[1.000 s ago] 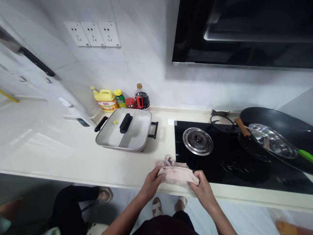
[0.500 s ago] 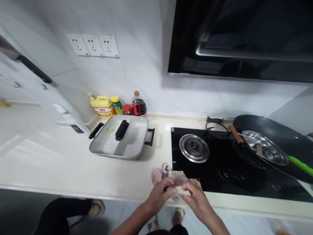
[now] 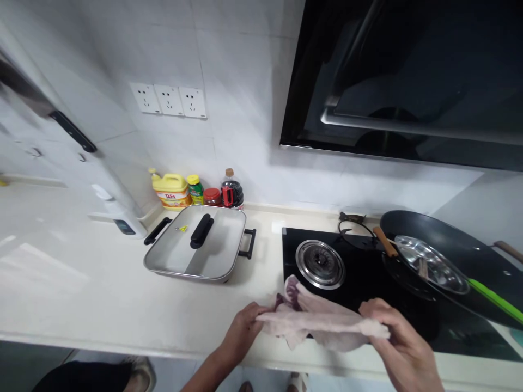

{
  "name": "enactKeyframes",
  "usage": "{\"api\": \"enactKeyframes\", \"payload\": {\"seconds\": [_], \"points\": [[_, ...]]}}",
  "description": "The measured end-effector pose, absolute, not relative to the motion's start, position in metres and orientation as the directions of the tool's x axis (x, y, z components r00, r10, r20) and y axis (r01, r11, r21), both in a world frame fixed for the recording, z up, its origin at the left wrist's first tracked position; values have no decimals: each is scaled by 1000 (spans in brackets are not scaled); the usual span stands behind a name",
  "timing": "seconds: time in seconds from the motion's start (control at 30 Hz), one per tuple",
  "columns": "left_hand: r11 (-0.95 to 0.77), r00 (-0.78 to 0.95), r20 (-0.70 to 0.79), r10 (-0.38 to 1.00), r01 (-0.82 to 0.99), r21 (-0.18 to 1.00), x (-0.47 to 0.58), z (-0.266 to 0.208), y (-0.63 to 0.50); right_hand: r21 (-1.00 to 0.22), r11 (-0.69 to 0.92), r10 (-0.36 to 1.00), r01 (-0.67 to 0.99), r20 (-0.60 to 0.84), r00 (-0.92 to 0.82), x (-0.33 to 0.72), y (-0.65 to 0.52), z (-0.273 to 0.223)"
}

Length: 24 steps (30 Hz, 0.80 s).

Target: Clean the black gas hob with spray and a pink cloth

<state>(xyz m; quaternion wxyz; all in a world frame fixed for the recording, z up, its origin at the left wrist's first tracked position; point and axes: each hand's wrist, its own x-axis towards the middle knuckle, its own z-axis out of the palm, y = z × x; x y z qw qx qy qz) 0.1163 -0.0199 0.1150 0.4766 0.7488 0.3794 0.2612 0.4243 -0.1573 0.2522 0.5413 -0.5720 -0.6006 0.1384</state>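
Observation:
A pale pinkish cloth (image 3: 322, 325) with darker purple patches is stretched between my two hands at the counter's front edge. My left hand (image 3: 242, 330) pinches its left end. Its right end is gripped by my right hand (image 3: 398, 332), over the front of the black gas stove (image 3: 359, 305). The cloth's middle hangs in folds, and one purple-edged fold sticks up towards the burner (image 3: 320, 264). Left of the stove stands a rectangular electric pan (image 3: 195, 242) with a glass lid and black handles.
Behind the pan stand a yellow detergent jug (image 3: 174, 191), a green bottle, a red-lidded jar and a dark sauce bottle (image 3: 231, 190). A wok (image 3: 441, 239) holding a steel strainer occupies the right side. The range hood (image 3: 392, 76) overhangs. Another person's leg (image 3: 90, 375) shows below left.
My hands have moved apart, pulling the bunched cloth out wide. My right hand went rightward over the stove, and the left shifted slightly left. The camera view has tilted a little.

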Motion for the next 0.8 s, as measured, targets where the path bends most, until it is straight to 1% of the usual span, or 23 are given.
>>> {"api": "enactKeyframes", "payload": {"seconds": [0.07, 0.13, 0.2, 0.27, 0.37, 0.47, 0.6, 0.67, 0.73, 0.8], "points": [[-223, 585, -41, 810, 371, 901, 109, 121, -20, -810, 234, 847, 537, 441, 296, 435, -153, 250], [-204, 562, -74, 823, 415, 887, 101, 129, -16, -842, 117, 852, 526, 357, 382, 444, -144, 246], [-188, 515, -77, 854, 442, 877, 94, 142, -8, -865, 6, 837, 502, 280, 471, 452, -132, 242], [-176, 453, -57, 890, 456, 872, 88, 161, 5, -866, -58, 820, 496, 242, 519, 461, -120, 242], [-215, 396, 8, 918, 481, 850, 83, 201, 27, -854, -70, 810, 516, 253, 529, 477, -105, 247], [-320, 420, 105, 901, 483, 815, 84, 247, 48, -849, -58, 796, 525, 278, 538, 491, -94, 263], [-482, 440, 286, 851, 440, 758, 91, 302, 69, -832, 18, 743, 554, 382, 549, 497, -84, 300], [-525, 417, 354, 837, 433, 733, 95, 323, 72, -822, 24, 699, 569, 420, 578, 496, -86, 319], [-509, 383, 362, 850, 421, 751, 96, 335, 67, -812, -10, 659, 584, 433, 614, 492, -96, 331], [-459, 374, 314, 873, 408, 789, 91, 337, 55, -785, -53, 648, 617, 443, 620, 487, -115, 332]]}}
